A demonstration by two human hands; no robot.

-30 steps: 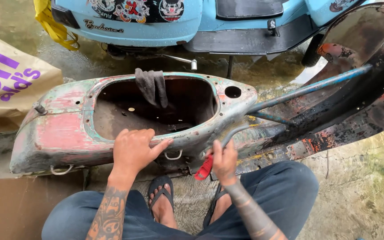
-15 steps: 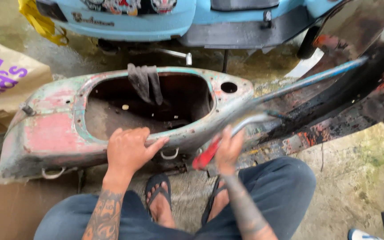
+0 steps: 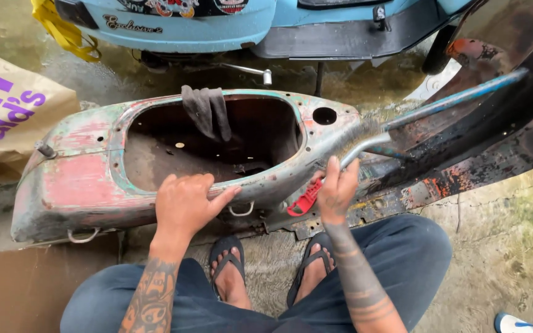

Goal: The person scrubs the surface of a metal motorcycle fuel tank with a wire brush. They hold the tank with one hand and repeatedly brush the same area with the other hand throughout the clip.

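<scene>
Wet concrete: hands (image 3: 183,203) on scooter frame (image 3: 87,179).

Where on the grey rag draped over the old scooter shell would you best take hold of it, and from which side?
Probably pinch the grey rag at its fold on the far rim of the scooter shell, coming from above. There it is bunched and raised, while the rest hangs into the hollow.

Stripped old scooter body shell (image 3: 87,179), rusty with flaking red and teal paint, lying across the wet concrete floor with its big seat opening facing up, and a red-handled tool (image 3: 304,201) held against its near edge.
</scene>
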